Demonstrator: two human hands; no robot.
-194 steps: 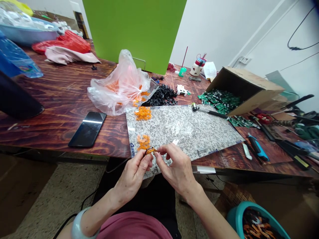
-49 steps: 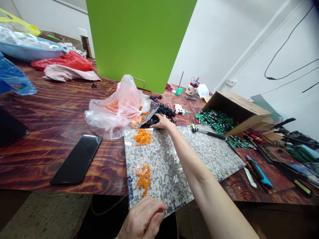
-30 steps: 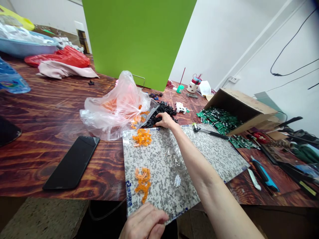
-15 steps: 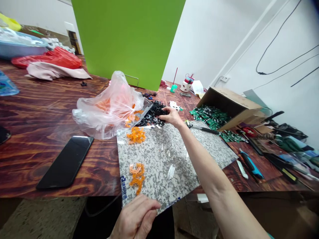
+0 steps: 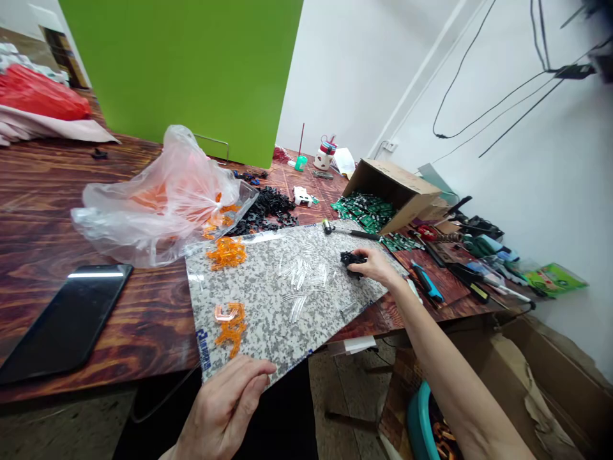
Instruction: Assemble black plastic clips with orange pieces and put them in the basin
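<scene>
My right hand (image 5: 376, 266) is closed on a clump of small black plastic parts (image 5: 352, 260) over the right side of the speckled board (image 5: 268, 345). My left hand (image 5: 225, 399) rests at the board's front edge, fingers curled together; whether anything is inside them is hidden. Just beyond it lies a small group of orange clear plastic pieces (image 5: 231, 327), and a second orange pile (image 5: 227, 253) sits farther back. Thin clear strips (image 5: 301, 271) are scattered mid-board. The main heap of black parts (image 5: 268, 207) lies behind the board's back edge.
A hammer (image 5: 354, 232) lies along the board's back right. Behind it, a tipped cardboard box (image 5: 397, 185) spills green circuit boards (image 5: 366, 211). A plastic bag (image 5: 163, 198) and a phone (image 5: 67, 319) are at left. A blue-handled cutter (image 5: 428, 281) lies right; a teal tub (image 5: 420, 421) stands below.
My right hand has left the black heap and moved right and nearer, carrying a clump of black parts. My left hand stays curled at the board's edge. The view has turned right.
</scene>
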